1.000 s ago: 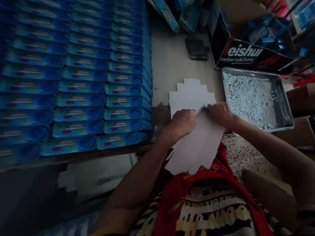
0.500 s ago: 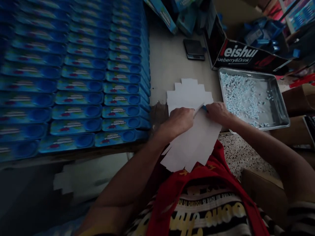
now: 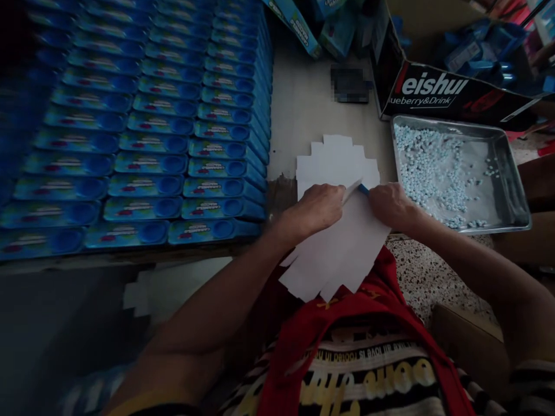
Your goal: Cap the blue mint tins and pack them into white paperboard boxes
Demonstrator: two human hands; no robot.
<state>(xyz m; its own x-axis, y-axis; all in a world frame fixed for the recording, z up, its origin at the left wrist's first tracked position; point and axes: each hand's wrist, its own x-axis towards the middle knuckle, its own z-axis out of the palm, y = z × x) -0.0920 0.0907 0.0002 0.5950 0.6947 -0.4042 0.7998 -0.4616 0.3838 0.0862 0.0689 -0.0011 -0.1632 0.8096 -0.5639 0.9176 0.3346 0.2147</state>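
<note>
White, flat card box blanks (image 3: 338,156) with stepped edges lie in front of me, partly on the table and partly over my lap. My left hand (image 3: 323,207) is closed on a raised white edge of card, fingers curled and knuckles up. Across from it, my right hand (image 3: 389,205) is closed on a small blue part (image 3: 363,189), apparently the printed side of the same blank. The two hands are a short gap apart, and the card between them stands up at a slant. My palms and most fingertips are hidden.
Rows of blue packs (image 3: 208,190) fill the table's left. A metal tray (image 3: 498,202) of small pale-blue pellets sits to the right. Behind it stands a black carton (image 3: 455,101) holding blue packs. A dark flat device (image 3: 350,84) lies at the back; more white card (image 3: 182,283) is below left.
My view has shifted slightly, so the packs and tray appear farther right. Both hands keep their hold on the card, with the right hand turned a little more inward.
</note>
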